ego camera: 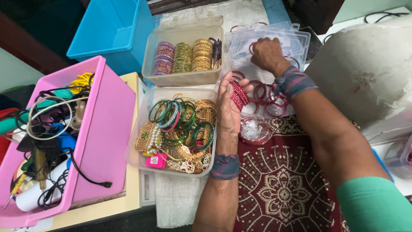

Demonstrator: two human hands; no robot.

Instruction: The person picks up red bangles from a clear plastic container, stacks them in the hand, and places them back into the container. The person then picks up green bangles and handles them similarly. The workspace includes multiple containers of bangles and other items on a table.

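Nearest me lies the maroon patterned cloth (279, 189), with a small round clear plastic lid (254, 130) at its far edge. Just above that lid my left hand (229, 107) curls its fingers around a stack of thin red glitter bangles (238, 95), gripping them as one bundle, the stack's axis running left to right. More loose red bangles (268, 96) lie scattered just right of that stack, between my two hands. Farther off, my right hand (268, 53) presses palm-down on the clear flat plastic organiser box (296, 41), fingers bent, touching a bangle there; whether it pinches it I cannot tell. The left hand is nearer.
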